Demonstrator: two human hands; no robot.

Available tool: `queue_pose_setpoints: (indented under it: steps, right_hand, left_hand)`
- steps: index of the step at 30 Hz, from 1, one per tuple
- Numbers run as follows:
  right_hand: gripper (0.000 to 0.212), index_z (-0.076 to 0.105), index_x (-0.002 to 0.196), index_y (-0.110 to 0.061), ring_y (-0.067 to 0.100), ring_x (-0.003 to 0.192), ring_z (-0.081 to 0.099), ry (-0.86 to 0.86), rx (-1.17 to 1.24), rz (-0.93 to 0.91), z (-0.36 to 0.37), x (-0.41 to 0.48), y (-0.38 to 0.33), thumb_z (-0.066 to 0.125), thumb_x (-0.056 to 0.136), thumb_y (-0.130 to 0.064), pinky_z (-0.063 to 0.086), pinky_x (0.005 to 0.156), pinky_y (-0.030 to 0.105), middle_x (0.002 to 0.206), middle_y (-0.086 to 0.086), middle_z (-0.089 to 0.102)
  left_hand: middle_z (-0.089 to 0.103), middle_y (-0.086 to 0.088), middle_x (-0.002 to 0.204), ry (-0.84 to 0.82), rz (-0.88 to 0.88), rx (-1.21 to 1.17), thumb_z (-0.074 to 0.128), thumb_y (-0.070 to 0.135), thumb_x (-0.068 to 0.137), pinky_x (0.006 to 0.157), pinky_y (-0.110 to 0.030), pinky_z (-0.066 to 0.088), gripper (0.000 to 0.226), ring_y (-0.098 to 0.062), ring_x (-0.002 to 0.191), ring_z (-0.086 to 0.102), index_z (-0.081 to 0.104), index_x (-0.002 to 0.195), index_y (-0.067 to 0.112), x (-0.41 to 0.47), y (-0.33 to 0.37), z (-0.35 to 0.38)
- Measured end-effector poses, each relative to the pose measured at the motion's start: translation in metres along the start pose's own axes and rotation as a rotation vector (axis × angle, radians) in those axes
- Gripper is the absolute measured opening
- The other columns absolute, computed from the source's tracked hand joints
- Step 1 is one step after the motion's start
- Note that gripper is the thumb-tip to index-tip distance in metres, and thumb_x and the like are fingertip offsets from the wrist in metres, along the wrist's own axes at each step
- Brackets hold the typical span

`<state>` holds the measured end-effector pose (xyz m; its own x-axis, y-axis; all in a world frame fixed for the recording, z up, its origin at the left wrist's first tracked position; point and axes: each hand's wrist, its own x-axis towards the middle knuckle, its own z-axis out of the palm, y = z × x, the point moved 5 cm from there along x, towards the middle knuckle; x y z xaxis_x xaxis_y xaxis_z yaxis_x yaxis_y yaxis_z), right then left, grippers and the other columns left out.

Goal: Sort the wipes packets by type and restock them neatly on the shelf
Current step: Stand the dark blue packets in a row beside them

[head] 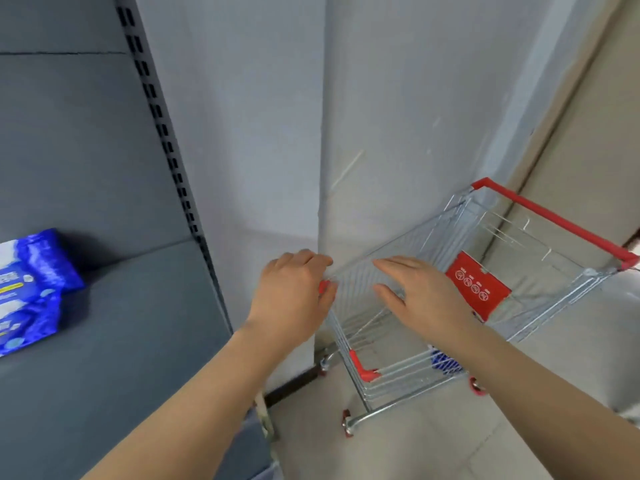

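Observation:
Blue wipes packets [31,292] lie overlapping on the grey shelf [121,341] at the far left, partly cut off by the frame edge. A small wire shopping cart [519,271] with red trim stands on the floor to the right of the shelf. My left hand [294,292] grips the cart's near front corner at its red bumper. My right hand [422,292] hovers over the basket with fingers straight, holding nothing. Something blue [445,363] shows through the wires low in the cart; I cannot tell what it is.
A grey wall corner [322,168] rises right behind the cart. The shelf's slotted upright [166,140] runs diagonally between shelf and wall. The cart's red handle [554,220] points to the far right over a light floor [450,438].

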<state>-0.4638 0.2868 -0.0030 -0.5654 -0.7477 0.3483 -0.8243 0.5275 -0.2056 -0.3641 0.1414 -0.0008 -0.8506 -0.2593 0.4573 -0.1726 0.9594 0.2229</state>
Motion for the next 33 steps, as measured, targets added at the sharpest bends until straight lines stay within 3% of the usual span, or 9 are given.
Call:
queue_pose_setpoints:
  steps: [5,10,14,17,22,26,33]
  right_hand:
    - [0.039,0.059,0.128,-0.013,0.025,0.116,0.057,-0.062,-0.033,0.101,-0.013,-0.019,0.129,0.057,0.093,-0.031,0.043,0.095,0.031,0.127,0.006,0.063]
    - [0.034,0.062,0.122,-0.016,0.028,0.106,0.061,-0.151,0.005,0.22,0.003,-0.033,0.242,0.054,0.094,-0.032,0.049,0.089,0.04,0.114,0.008,0.068]
    - [0.042,0.053,0.134,-0.019,0.023,0.116,0.057,-0.222,0.012,0.376,0.031,-0.032,0.333,0.051,0.096,-0.037,0.044,0.097,0.036,0.129,0.004,0.061]
    - [0.045,0.048,0.137,-0.019,0.023,0.119,0.054,-0.34,0.014,0.464,0.06,-0.022,0.395,0.048,0.097,-0.038,0.044,0.099,0.037,0.134,0.004,0.056]
    - [0.041,0.053,0.131,-0.018,0.023,0.113,0.057,-0.471,0.047,0.552,0.113,0.002,0.497,0.051,0.095,-0.039,0.045,0.093,0.033,0.131,0.004,0.058]
    - [0.04,0.056,0.13,-0.018,0.021,0.114,0.056,-0.576,0.135,0.575,0.167,0.013,0.565,0.058,0.093,-0.033,0.044,0.098,0.033,0.132,0.003,0.058]
    - [0.049,0.057,0.129,-0.011,0.028,0.108,0.061,-0.83,0.279,0.51,0.279,0.016,0.652,0.07,0.084,-0.025,0.046,0.095,0.043,0.119,0.013,0.065]
  left_hand:
    - [0.064,0.002,0.118,-0.079,-0.009,-0.05,0.053,0.038,0.094,0.09,-0.035,0.044,0.037,-0.025,0.104,0.059,0.059,0.126,0.022,0.053,0.085,0.076]
    - [0.059,0.003,0.127,-0.234,-0.007,-0.065,0.047,0.041,0.096,0.095,-0.035,0.044,0.039,-0.021,0.114,0.055,0.053,0.131,0.025,0.096,0.135,0.168]
    - [0.059,0.002,0.126,-0.35,-0.014,-0.079,0.045,0.04,0.097,0.095,-0.036,0.046,0.039,-0.02,0.111,0.056,0.052,0.132,0.025,0.136,0.152,0.249]
    - [0.06,0.002,0.125,-0.429,-0.03,-0.106,0.045,0.04,0.097,0.094,-0.038,0.046,0.039,-0.019,0.109,0.057,0.051,0.133,0.025,0.168,0.16,0.313]
    - [0.059,0.003,0.127,-0.569,-0.102,-0.185,0.046,0.037,0.098,0.097,-0.038,0.046,0.037,-0.018,0.112,0.056,0.051,0.132,0.024,0.218,0.167,0.421]
    - [0.059,0.003,0.126,-0.692,-0.195,-0.282,0.049,0.033,0.098,0.095,-0.027,0.041,0.036,-0.015,0.113,0.056,0.052,0.132,0.022,0.237,0.171,0.507]
    - [0.064,0.0,0.116,-0.823,-0.379,-0.402,0.055,0.029,0.095,0.097,-0.036,0.045,0.032,-0.019,0.108,0.058,0.057,0.125,0.018,0.227,0.179,0.64]
